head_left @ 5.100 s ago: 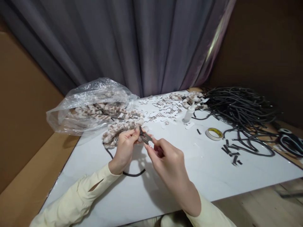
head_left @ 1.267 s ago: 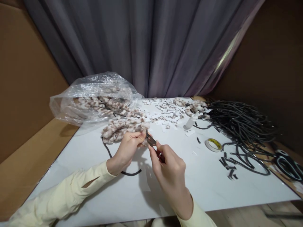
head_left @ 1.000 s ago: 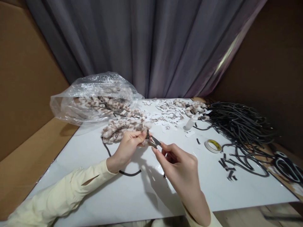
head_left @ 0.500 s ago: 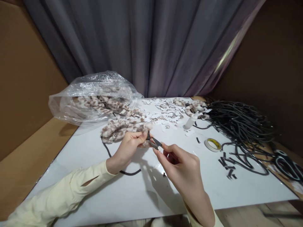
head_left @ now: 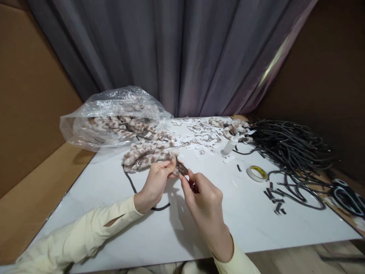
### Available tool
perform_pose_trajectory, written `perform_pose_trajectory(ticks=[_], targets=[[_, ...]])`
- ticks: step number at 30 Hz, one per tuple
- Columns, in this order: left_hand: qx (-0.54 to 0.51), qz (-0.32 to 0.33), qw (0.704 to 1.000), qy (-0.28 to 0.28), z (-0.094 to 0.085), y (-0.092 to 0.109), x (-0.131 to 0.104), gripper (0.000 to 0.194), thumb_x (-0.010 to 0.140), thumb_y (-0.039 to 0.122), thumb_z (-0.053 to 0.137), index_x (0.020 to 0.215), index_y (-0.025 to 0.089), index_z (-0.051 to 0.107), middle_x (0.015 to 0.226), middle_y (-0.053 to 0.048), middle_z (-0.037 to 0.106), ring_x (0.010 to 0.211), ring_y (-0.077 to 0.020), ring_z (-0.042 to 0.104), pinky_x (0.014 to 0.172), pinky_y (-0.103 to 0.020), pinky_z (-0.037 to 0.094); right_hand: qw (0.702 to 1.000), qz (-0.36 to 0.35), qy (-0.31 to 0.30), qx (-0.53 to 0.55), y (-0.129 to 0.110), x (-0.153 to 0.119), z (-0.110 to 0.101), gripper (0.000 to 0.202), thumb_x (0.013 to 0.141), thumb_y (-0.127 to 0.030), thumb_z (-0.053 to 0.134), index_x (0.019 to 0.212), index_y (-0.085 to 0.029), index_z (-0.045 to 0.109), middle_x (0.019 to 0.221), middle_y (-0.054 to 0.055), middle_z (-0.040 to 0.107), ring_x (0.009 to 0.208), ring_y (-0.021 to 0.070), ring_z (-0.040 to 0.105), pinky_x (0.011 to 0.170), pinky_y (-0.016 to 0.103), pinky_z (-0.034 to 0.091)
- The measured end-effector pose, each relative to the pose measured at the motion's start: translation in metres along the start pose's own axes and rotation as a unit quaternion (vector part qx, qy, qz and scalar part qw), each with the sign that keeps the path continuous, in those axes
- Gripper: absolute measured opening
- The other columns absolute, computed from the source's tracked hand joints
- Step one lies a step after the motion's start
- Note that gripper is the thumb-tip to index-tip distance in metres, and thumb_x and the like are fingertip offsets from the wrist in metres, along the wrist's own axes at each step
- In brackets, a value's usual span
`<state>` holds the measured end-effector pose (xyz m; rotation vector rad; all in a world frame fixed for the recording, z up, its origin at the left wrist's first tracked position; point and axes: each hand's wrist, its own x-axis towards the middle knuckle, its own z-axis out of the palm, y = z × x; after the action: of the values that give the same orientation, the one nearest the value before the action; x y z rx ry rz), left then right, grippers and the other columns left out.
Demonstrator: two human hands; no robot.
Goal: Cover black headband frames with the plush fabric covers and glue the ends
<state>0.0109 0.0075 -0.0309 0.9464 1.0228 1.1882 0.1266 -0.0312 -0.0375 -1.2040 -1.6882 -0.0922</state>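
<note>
My left hand [head_left: 154, 182] pinches the end of a fluffy white-and-brown strap [head_left: 151, 156], whose looped length lies on the table behind it. A thin dark piece shows at that end, just past my left thumb. My right hand [head_left: 203, 201] is closed on small dark-jawed pliers [head_left: 182, 168]. Their jaws touch or lie against the dark piece; whether they grip it is hard to tell. The pliers' handles are hidden in my palm. A black cord [head_left: 159, 208] trails on the table beneath my left wrist.
Left, a clear plastic bag [head_left: 114, 102] holds more fluffy straps. Metal rings and clips [head_left: 199, 135] are scattered at the back. A small bottle [head_left: 230, 144], a tape roll [head_left: 257, 173], cut black pieces [head_left: 275, 198], a heap of black cords [head_left: 288, 148] and scissors [head_left: 346, 198] are to the right.
My right hand has moved left and in towards the strap end. The pliers' jaws, spread apart before, now look closer together at the dark piece. My left hand has hardly moved.
</note>
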Motion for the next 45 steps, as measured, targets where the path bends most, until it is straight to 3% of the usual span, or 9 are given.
perform_pose_trajectory(ticks=[5, 10, 14, 17, 22, 28, 36, 39, 45], targets=[[0.016, -0.010, 1.000, -0.015, -0.005, 0.005, 0.007, 0.032, 0.070, 0.041, 0.067, 0.061, 0.011, 0.061, 0.059, 0.000, 0.056, 0.055, -0.0080, 0.046, 0.053, -0.019, 0.036, 1.000, 0.014, -0.014, 0.018, 0.001, 0.006, -0.002, 0.022, 0.083, -0.017, 0.052, 0.062, -0.018, 0.043, 0.055, -0.002, 0.050, 0.043, 0.0071, 0.042, 0.042, 0.019, 0.033], [-0.008, -0.055, 0.994, -0.092, -0.007, 0.016, 0.008, 0.025, 0.073, 0.035, 0.066, 0.071, 0.011, 0.064, 0.069, -0.005, 0.063, 0.067, -0.0138, 0.060, 0.064, -0.022, 0.048, 0.995, 0.064, -0.041, 0.067, 0.007, 0.007, -0.034, 0.020, 0.080, -0.020, 0.058, 0.063, -0.017, 0.049, 0.048, -0.006, 0.042, 0.041, 0.0054, 0.036, 0.041, 0.017, 0.031], [-0.039, -0.114, 0.983, -0.137, -0.009, 0.029, 0.008, 0.021, 0.081, 0.031, 0.059, 0.079, 0.011, 0.064, 0.073, -0.006, 0.064, 0.072, -0.0177, 0.064, 0.073, -0.028, 0.052, 0.995, 0.086, -0.033, 0.027, 0.037, 0.010, -0.054, 0.018, 0.080, -0.028, 0.060, 0.067, -0.017, 0.052, 0.054, -0.002, 0.053, 0.043, 0.0067, 0.040, 0.045, 0.019, 0.034], [-0.032, -0.149, 0.973, -0.173, -0.012, 0.036, 0.009, 0.023, 0.085, 0.030, 0.053, 0.086, 0.010, 0.065, 0.077, -0.008, 0.064, 0.064, -0.0147, 0.063, 0.066, -0.025, 0.054, 0.982, 0.124, -0.123, -0.073, 0.071, 0.007, -0.056, 0.024, 0.081, -0.033, 0.056, 0.063, -0.018, 0.049, 0.058, 0.001, 0.058, 0.047, 0.0105, 0.048, 0.048, 0.021, 0.034], [-0.011, -0.185, 0.954, -0.234, -0.014, 0.045, 0.009, 0.028, 0.087, 0.033, 0.049, 0.086, 0.011, 0.066, 0.073, -0.007, 0.060, 0.047, -0.0074, 0.053, 0.050, -0.018, 0.049, 0.940, 0.165, -0.251, -0.162, 0.100, -0.008, -0.049, 0.019, 0.081, -0.031, 0.053, 0.066, -0.019, 0.054, 0.059, 0.001, 0.056, 0.050, 0.0144, 0.051, 0.046, 0.023, 0.030], [0.062, -0.280, 0.919, -0.269, -0.010, 0.052, 0.004, 0.032, 0.085, 0.041, 0.050, 0.085, 0.014, 0.067, 0.049, 0.006, 0.037, 0.034, -0.0025, 0.021, 0.040, -0.014, 0.041, 0.938, 0.138, -0.282, -0.145, 0.107, -0.016, -0.044, 0.018, 0.082, -0.032, 0.054, 0.073, -0.017, 0.061, 0.079, 0.005, 0.057, 0.065, 0.0160, 0.056, 0.054, 0.026, 0.039], [0.144, -0.250, 0.910, -0.298, -0.007, 0.043, -0.006, 0.058, 0.082, 0.063, 0.038, 0.084, 0.013, 0.068, 0.046, 0.006, 0.030, 0.039, -0.0059, 0.015, 0.037, -0.017, 0.032, 0.981, 0.082, -0.158, 0.076, 0.070, 0.000, -0.056, 0.024, 0.084, -0.033, 0.055, 0.103, -0.018, 0.060, 0.108, 0.010, 0.060, 0.099, 0.0201, 0.058, 0.077, 0.029, 0.050], [0.183, -0.223, 0.916, -0.278, -0.001, 0.045, -0.014, 0.057, 0.079, 0.064, 0.040, 0.087, 0.013, 0.066, 0.052, 0.003, 0.042, 0.040, -0.0072, 0.027, 0.038, -0.019, 0.032, 0.973, 0.029, -0.184, 0.138, 0.044, 0.004, -0.056, 0.037, 0.082, -0.030, 0.060, 0.116, -0.019, 0.053, 0.116, 0.009, 0.059, 0.108, 0.0196, 0.054, 0.088, 0.030, 0.047], [0.257, -0.186, 0.900, -0.300, -0.004, 0.039, -0.007, 0.060, 0.084, 0.061, 0.031, 0.067, 0.013, 0.062, 0.048, -0.003, 0.057, 0.034, -0.0074, 0.035, 0.039, -0.020, 0.031, 0.944, 0.031, -0.263, 0.198, 0.031, 0.002, -0.040, 0.022, 0.085, -0.019, 0.053, 0.106, -0.021, 0.061, 0.084, 0.003, 0.069, 0.073, 0.0130, 0.064, 0.066, 0.022, 0.050]])
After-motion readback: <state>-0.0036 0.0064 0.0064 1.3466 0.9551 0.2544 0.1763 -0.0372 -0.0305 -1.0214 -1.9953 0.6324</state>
